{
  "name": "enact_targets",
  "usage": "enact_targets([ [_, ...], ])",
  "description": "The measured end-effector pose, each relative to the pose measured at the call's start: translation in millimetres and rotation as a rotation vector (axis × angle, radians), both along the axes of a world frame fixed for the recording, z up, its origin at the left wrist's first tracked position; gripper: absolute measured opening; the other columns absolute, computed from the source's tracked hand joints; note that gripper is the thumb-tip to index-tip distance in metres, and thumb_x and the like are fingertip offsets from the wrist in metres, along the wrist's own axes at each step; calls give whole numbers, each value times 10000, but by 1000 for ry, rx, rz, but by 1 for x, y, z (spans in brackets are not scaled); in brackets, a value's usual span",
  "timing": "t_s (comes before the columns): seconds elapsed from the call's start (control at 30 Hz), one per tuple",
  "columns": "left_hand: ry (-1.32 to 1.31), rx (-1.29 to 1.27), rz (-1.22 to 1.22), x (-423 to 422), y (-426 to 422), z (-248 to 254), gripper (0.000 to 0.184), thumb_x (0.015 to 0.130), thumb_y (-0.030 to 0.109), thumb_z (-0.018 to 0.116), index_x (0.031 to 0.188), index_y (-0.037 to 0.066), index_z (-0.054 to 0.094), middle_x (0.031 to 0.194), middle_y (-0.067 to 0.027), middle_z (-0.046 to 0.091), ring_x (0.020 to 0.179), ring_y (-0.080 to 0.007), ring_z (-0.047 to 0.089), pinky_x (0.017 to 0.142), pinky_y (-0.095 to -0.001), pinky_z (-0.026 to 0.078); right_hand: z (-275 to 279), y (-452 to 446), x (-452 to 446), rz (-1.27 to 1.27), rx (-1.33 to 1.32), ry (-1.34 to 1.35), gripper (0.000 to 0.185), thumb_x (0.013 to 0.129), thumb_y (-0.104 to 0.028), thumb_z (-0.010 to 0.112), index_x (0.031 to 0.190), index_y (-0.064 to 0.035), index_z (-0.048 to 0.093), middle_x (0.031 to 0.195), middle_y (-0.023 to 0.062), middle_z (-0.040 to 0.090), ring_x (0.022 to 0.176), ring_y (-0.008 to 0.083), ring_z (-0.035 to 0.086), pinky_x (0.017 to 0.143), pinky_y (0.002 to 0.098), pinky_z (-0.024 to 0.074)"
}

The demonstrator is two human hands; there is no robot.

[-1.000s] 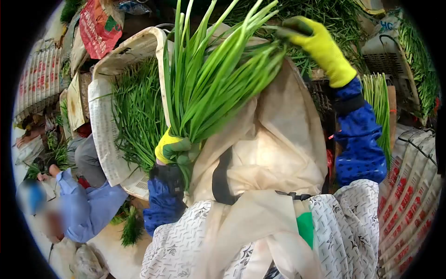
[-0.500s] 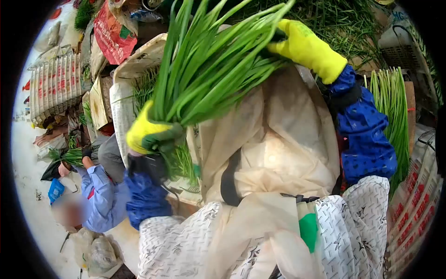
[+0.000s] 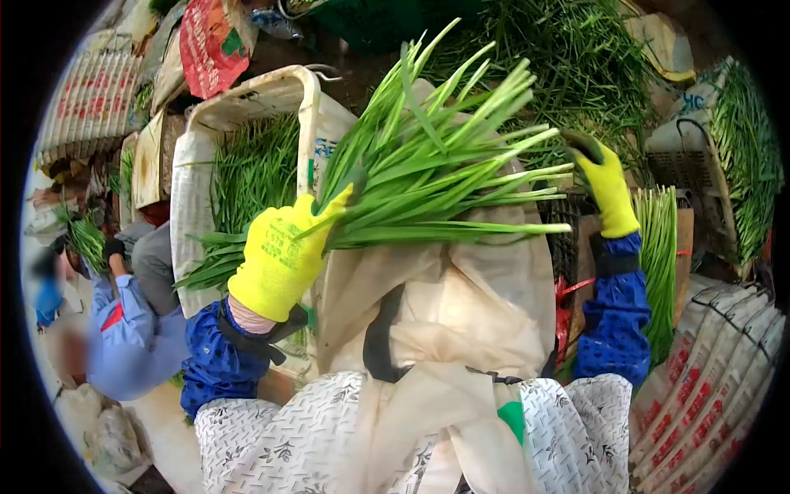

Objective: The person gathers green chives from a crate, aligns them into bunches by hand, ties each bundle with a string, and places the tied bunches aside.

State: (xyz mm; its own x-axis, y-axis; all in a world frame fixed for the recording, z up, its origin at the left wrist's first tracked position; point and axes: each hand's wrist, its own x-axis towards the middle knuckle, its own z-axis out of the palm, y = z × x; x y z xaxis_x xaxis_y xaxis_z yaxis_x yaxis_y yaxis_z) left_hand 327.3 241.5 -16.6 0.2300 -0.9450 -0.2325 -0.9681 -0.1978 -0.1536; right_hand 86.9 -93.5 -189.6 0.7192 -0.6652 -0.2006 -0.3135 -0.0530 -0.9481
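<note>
A loose bunch of green stalks (image 3: 444, 165) lies across my lap, pale ends fanned to the right, leaves to the lower left. My left hand (image 3: 288, 251), in a yellow glove with dark fingertips, is wrapped over the bunch at its left part, the fingers partly hidden behind leaves. Right of the pale ends is my right hand (image 3: 601, 177), gloved the same way, its fingers bent toward the stalks but apart from them. A beige apron (image 3: 453, 305) covers my lap under the bunch.
At the left, a white crate (image 3: 193, 165) holds more greens. Stalks stand upright (image 3: 658, 247) beside my right arm. Loose greens (image 3: 576, 66) are heaped ahead. A crate with red lettering (image 3: 708, 370) is at lower right. Another person in a blue shirt (image 3: 123, 317) sits at far left.
The bunch has tipped over from leaves up to lying sideways, pale ends now at the right. My left hand has turned over it; my right hand has moved right and down, off the leaves.
</note>
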Motion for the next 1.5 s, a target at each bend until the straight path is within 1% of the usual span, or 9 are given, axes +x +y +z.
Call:
enact_targets([
  [0.17,6,40,51,-8,13,-17,620,721,107,639,1323,177,514,821,-72,531,677,-253,566,594,-376,441,92,18,11,-283,-43,-258,319,908,-74,587,1216,9,591,1174,106,626,1012,159,605,911,273,462],
  [0.3,18,-13,46,-10,13,-21,567,770,99,581,1326,185,514,799,-60,517,659,-232,561,589,-360,440,147,56,49,55,-147,-139,236,908,-113,599,1114,-9,650,1046,69,669,953,137,614,853,262,476],
  [0.47,14,-54,40,-5,19,-27,540,786,112,560,1320,189,521,784,-61,510,631,-236,558,565,-361,442,130,119,102,505,-1077,19,357,718,-384,730,761,-57,595,757,104,576,802,312,570,719,419,415],
  [0.67,69,-80,104,-7,19,-33,539,780,110,575,1310,190,529,799,-63,522,640,-237,564,572,-364,444,110,117,85,298,-432,-75,256,716,-243,747,861,-59,643,821,90,607,836,319,565,742,408,427],
  [0.83,146,-187,95,-5,27,-53,494,789,100,587,1274,183,550,823,-70,540,665,-253,574,584,-380,443,94,117,86,353,-914,-37,223,745,-227,728,877,-66,648,804,100,612,794,333,572,739,417,431],
  [1.03,182,-98,180,-7,26,-56,612,680,105,672,1271,163,527,969,-102,586,791,-276,607,684,-391,467,94,111,63,-94,154,-142,113,894,-37,602,1000,-9,631,893,28,666,783,78,597,719,220,469],
  [1.17,90,-149,117,-6,26,-64,509,836,127,503,1336,216,499,858,-89,577,647,-227,608,596,-346,484,97,112,72,263,-892,69,353,769,-255,747,993,-7,632,985,103,643,901,271,603,825,377,449],
  [1.3,94,-166,111,-6,26,-68,489,846,133,499,1327,219,507,853,-86,569,640,-220,604,583,-342,486,93,119,82,341,-1012,76,442,676,-356,781,935,-27,638,930,133,606,918,346,548,840,447,400],
  [1.5,173,-143,130,-6,25,-60,616,759,104,569,1359,215,481,920,-90,556,723,-253,571,646,-382,449,99,131,94,331,-732,-73,207,704,-163,733,852,-36,663,851,117,623,851,331,565,784,412,429],
])
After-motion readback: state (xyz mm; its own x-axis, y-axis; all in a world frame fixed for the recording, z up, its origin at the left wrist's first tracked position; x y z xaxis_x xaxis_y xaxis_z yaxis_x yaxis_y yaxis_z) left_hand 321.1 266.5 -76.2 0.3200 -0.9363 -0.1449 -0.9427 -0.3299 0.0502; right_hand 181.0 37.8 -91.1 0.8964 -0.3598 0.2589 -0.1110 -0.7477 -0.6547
